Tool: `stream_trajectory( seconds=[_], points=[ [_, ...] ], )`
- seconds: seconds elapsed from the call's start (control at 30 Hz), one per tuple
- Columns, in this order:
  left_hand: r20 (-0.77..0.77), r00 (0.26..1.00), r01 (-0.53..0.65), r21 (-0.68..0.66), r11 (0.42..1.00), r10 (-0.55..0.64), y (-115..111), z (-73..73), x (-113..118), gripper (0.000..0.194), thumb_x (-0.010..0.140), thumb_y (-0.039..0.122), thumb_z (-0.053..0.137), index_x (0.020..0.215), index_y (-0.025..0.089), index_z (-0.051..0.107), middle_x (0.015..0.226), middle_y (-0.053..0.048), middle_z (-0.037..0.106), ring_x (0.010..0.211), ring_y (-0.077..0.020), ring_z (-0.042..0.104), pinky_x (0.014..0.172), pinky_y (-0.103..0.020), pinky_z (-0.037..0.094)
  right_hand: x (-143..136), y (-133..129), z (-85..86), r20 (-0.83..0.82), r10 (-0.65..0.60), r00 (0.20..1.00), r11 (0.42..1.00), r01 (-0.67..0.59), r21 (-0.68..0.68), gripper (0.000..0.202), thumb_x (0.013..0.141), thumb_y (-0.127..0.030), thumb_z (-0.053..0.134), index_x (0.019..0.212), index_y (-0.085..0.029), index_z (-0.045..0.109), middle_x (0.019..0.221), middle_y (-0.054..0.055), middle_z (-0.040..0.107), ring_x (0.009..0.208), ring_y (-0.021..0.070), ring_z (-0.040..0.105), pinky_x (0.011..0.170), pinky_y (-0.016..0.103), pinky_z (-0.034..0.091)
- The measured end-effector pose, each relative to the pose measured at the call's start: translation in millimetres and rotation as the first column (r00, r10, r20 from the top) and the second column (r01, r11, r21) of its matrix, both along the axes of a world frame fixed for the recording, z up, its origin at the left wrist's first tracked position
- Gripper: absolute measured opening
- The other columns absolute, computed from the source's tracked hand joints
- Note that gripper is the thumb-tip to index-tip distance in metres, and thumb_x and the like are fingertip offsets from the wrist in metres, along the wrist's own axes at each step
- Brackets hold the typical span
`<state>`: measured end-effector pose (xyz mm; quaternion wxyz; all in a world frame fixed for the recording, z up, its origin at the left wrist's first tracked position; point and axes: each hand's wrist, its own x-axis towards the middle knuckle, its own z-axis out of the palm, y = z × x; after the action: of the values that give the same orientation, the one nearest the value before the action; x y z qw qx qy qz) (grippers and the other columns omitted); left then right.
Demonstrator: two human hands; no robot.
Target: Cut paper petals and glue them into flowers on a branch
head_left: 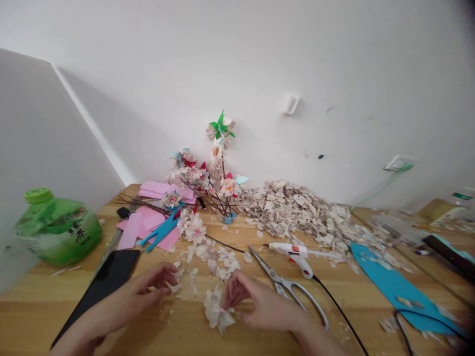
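My right hand (pixel 260 302) pinches a pale paper flower (pixel 217 310) at its pink centre, low on the wooden table (pixel 44 291). My left hand (pixel 143 289) rests to the left, its fingertips on a small loose petal (pixel 172 286). More loose petals (pixel 217 259) lie scattered just beyond both hands. Open scissors (pixel 284 284) lie right beside my right hand.
A white glue gun (pixel 297 252) with a black cord lies past the scissors. Finished paper flowers (pixel 218 183) stand in a small dish by the wall. A heap of paper scraps (pixel 304 210), a blue sheet (pixel 393 284), pink sheets (pixel 148 225), a black phone (pixel 107 277) and a green bottle (pixel 55 227) surround the hands.
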<state>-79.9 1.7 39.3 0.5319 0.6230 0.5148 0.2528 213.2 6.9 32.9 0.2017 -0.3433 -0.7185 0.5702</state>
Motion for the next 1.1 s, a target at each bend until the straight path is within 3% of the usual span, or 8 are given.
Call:
stream_trajectory(
  seconds=[0.1,0.2,0.37,0.47,0.57,0.8,0.93,1.1],
  points=[
    [-0.148,0.989,0.021,0.017,1.000,-0.018,-3.8,2.8,-1.9,0.038,0.076,0.037,0.052,0.111,0.025,0.058,0.101,-0.005,0.066,0.090,-0.0216,0.060,0.086,-0.036,0.044,6.6,4.0,-6.6,-0.236,0.054,0.970,0.976,-0.101,-0.190,0.032,0.062,-0.002,0.052,0.088,-0.020,0.044,0.097,0.006,0.064,0.095,0.0198,0.060,0.083,0.036,0.043],
    [-0.218,0.972,0.074,-0.044,0.996,-0.082,-8.3,8.0,0.5,0.044,0.077,0.037,0.050,0.120,0.029,0.053,0.107,-0.003,0.067,0.091,-0.0216,0.061,0.086,-0.034,0.043,10.0,7.1,-13.2,-0.392,0.006,0.920,0.945,-0.134,-0.298,0.030,0.069,-0.029,0.065,0.090,-0.019,0.046,0.094,0.008,0.064,0.093,0.0212,0.060,0.084,0.037,0.040],
    [-0.174,0.971,0.145,-0.114,0.983,-0.163,-9.5,12.9,3.5,0.049,0.071,0.035,0.057,0.120,0.031,0.054,0.109,-0.001,0.068,0.093,-0.0219,0.061,0.086,-0.032,0.043,10.5,12.8,-23.4,-0.459,-0.271,0.846,0.900,0.054,-0.432,0.050,0.071,-0.069,0.045,0.085,-0.021,0.046,0.066,0.001,0.061,0.064,0.0176,0.060,0.066,0.033,0.044],
    [-0.222,0.972,0.073,-0.049,0.996,-0.083,-4.4,7.6,1.3,0.050,0.070,0.034,0.056,0.120,0.029,0.055,0.111,-0.002,0.067,0.080,-0.0200,0.062,0.079,-0.030,0.046,6.5,8.5,-27.5,-0.299,-0.352,0.887,0.915,0.259,-0.309,0.033,0.069,-0.048,0.064,0.077,-0.021,0.046,0.065,-0.004,0.053,0.058,0.0122,0.051,0.059,0.026,0.041],
    [-0.243,0.970,0.001,0.017,1.000,0.003,1.9,-1.7,-1.3,0.051,0.069,0.033,0.056,0.119,0.025,0.056,0.089,-0.003,0.071,0.068,-0.0193,0.061,0.069,-0.029,0.046,-1.8,-3.5,-30.7,-0.052,-0.278,0.959,0.960,0.274,-0.064,0.031,0.059,-0.016,0.072,0.081,-0.020,0.050,0.075,-0.004,0.053,0.066,0.0120,0.049,0.062,0.024,0.039],
    [-0.266,0.920,-0.216,0.269,0.939,0.288,15.9,-21.3,10.1,0.055,0.075,0.037,0.047,0.125,0.015,0.046,0.049,0.007,0.042,0.049,-0.0158,0.048,0.051,-0.026,0.039,-18.5,-13.5,-40.7,-0.020,-0.358,0.933,0.933,0.359,0.020,0.011,0.069,-0.011,0.056,0.076,-0.019,0.052,0.069,-0.003,0.053,0.065,0.0128,0.050,0.060,0.024,0.039],
    [-0.216,0.916,-0.196,0.495,0.846,0.339,12.9,-25.0,25.9,0.034,0.079,0.032,0.044,0.110,0.020,0.053,0.084,-0.004,0.062,0.074,-0.0187,0.059,0.069,-0.030,0.047,-11.0,-10.7,-37.9,-0.052,-0.370,0.927,0.928,0.372,0.022,0.012,0.065,-0.010,0.059,0.071,-0.019,0.054,0.066,-0.003,0.054,0.063,0.0126,0.051,0.060,0.023,0.040],
    [-0.311,0.938,0.024,0.498,0.867,0.153,-3.4,-38.4,37.1,0.037,0.081,0.029,0.046,0.117,0.026,0.051,0.124,-0.009,0.057,0.114,-0.0240,0.051,0.097,-0.038,0.039,6.8,-11.3,-32.1,-0.010,-0.417,0.909,0.899,0.414,0.146,0.010,0.066,-0.010,0.060,0.067,-0.019,0.056,0.067,-0.002,0.057,0.066,0.0143,0.053,0.063,0.025,0.042]
  ],
)
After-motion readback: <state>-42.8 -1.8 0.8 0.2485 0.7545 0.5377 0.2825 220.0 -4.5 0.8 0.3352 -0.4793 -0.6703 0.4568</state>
